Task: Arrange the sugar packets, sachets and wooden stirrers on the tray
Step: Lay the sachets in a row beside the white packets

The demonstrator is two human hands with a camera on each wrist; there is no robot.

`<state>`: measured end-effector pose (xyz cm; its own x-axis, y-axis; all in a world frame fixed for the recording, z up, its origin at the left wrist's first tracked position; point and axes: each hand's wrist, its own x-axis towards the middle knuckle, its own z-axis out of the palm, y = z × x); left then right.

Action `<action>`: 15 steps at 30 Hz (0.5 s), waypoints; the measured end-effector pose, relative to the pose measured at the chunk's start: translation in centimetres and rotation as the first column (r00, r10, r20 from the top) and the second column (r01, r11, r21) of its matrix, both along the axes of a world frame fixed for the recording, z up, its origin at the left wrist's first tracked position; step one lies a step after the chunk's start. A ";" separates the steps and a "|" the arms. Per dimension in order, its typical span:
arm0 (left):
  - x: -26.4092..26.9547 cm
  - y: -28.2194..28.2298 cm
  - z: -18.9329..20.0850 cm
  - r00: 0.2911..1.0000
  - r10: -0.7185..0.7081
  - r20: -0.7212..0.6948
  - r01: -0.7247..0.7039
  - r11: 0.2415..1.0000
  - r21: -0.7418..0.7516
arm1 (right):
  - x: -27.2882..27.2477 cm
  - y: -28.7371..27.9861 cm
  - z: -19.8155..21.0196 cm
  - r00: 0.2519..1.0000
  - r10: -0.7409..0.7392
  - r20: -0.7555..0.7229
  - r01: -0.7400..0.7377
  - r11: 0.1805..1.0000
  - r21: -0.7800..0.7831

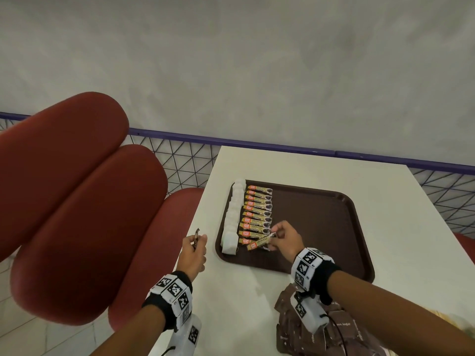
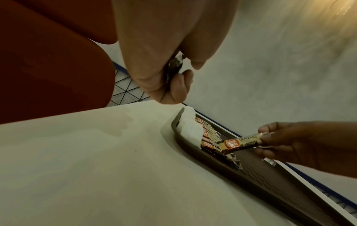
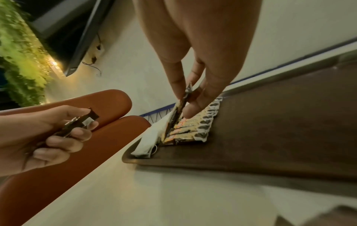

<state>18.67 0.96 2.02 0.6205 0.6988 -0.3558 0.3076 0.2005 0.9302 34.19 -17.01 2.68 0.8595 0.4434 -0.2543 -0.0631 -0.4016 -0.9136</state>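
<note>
Right hand [image 1: 284, 238] pinches a granules sachet [image 1: 259, 243] askew at the row's [image 1: 257, 213] near end; left hand [image 1: 194, 249] grips another sachet [image 1: 197, 238].

The tray [image 1: 321, 227] looks like matt brown plastic with a fine pebbled texture across its floor and a smoother rim. The coffee sachets [image 1: 257, 214] are glossy printed foil, their crimped ends silvery. The white packets [image 1: 232, 219] beside them appear to be soft matt paper, though glare washes out detail. The table [image 1: 308, 165] is smooth, pale and faintly sheened. The brown sugar packets [image 1: 334, 327] look like matt paper. The seat cushions [image 1: 77, 201] are smooth red vinyl or leather. The wall [image 1: 257, 60] is matt, mottled grey plaster.
</note>
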 end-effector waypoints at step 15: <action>-1.0 1.3 -1.8 0.990 -0.117 -0.082 0.132 0.970 0.206 | -1.2 0.8 -3.0 0.999 0.019 0.029 -0.009 0.945 -0.326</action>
